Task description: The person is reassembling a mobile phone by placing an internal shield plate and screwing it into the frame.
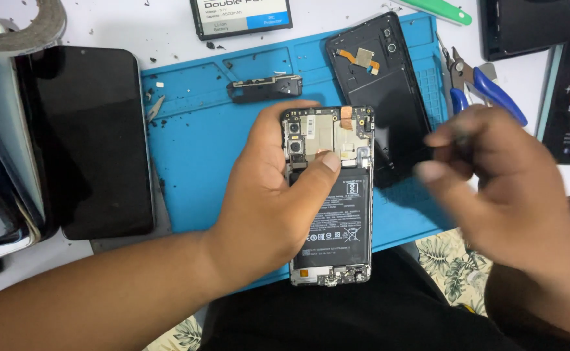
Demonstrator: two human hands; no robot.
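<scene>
1. The left hand (268, 195) grips the opened black smartphone with bare battery and circuit board (333, 221) at frame centre, thumb pressed on it.
2. The right hand (499, 188), blurred at right, pinches its fingers; anything held cannot be told.
3. A blue silicone mat (197, 149) lies beneath on the worktop.

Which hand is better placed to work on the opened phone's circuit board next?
Right, probably. The left hand already grips the opened phone, its thumb pressed across the board. The right hand hovers free beside it, blurred, fingers pinched, perhaps on a thin tool.
</scene>
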